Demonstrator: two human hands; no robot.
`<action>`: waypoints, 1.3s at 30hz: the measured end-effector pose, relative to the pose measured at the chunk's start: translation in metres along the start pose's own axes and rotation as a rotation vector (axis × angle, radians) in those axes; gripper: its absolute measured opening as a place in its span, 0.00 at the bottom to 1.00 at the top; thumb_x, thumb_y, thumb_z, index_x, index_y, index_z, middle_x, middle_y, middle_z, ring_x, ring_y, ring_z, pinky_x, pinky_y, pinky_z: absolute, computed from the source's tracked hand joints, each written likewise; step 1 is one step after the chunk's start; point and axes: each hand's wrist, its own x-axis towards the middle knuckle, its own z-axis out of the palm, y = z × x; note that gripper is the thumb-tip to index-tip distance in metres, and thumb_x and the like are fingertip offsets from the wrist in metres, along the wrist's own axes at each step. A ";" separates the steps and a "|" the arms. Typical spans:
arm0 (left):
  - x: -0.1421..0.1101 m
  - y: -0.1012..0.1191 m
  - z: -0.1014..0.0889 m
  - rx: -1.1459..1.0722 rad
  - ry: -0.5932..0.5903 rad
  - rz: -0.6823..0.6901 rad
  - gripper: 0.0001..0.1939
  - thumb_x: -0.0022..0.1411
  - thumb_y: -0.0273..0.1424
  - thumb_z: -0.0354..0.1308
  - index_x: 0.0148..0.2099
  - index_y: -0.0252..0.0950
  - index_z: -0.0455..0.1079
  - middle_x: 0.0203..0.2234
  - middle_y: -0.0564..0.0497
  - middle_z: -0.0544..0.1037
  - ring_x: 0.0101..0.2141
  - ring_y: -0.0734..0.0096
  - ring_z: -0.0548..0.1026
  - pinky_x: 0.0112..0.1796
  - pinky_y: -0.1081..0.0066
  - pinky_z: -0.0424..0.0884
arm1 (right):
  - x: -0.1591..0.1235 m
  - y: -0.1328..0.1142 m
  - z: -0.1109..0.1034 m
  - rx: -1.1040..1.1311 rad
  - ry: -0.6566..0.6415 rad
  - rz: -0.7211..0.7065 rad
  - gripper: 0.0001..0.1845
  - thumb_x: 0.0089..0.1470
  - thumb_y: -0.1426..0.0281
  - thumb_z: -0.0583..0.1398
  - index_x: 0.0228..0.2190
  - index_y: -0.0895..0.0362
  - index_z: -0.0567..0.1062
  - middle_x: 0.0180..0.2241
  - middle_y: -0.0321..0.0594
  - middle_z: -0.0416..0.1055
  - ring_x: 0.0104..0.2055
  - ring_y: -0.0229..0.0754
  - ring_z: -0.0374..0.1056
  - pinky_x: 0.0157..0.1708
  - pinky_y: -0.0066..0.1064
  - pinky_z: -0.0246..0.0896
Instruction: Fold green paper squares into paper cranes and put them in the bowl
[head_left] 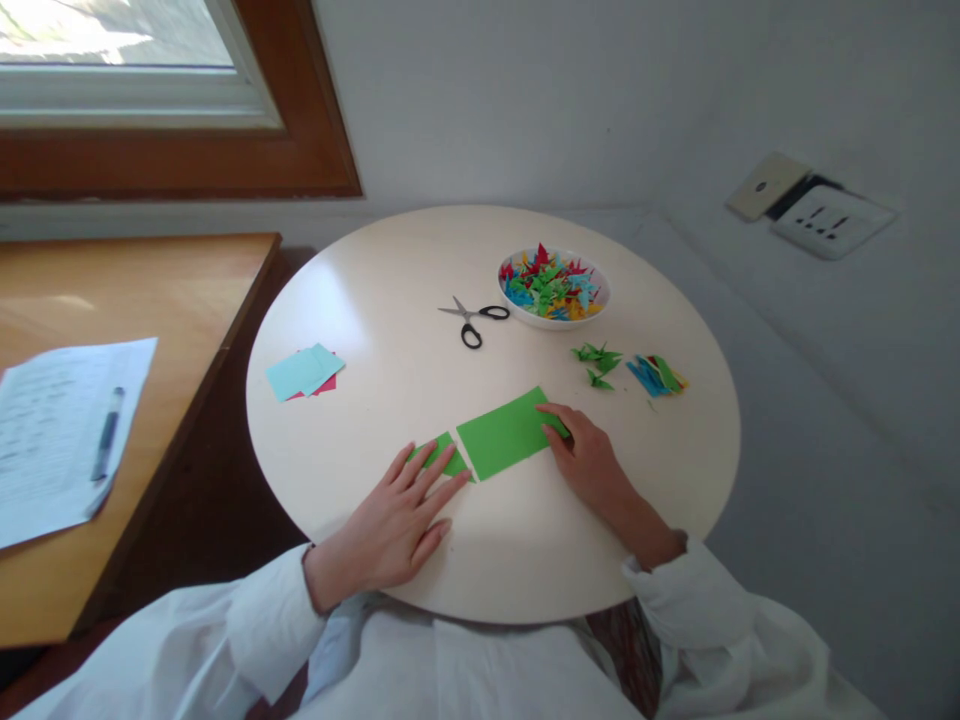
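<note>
My left hand lies flat with its fingers spread over a small green paper piece, partly covering it. Just right of that piece, across a narrow gap, is a larger green paper rectangle. The fingers of my right hand are curled around its right end, where thumb and fingertips pinch the edge. Farther back lie scissors with black handles, blades spread apart. A few folded green paper cranes rest beyond my right hand.
A white bowl of colourful paper cranes stands at the back of the round table. Coloured paper strips lie at the right, light-blue and red squares at the left. A wooden desk holds written sheets and a pen.
</note>
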 end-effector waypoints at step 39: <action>-0.003 -0.002 0.015 -0.036 0.362 -0.349 0.24 0.59 0.25 0.47 0.58 0.46 0.60 0.58 0.39 0.55 0.59 0.47 0.49 0.51 0.37 0.49 | 0.174 -0.055 0.090 0.206 -0.086 0.164 0.20 0.48 0.69 0.58 0.46 0.51 0.72 0.50 0.41 0.68 0.56 0.47 0.57 0.57 0.46 0.43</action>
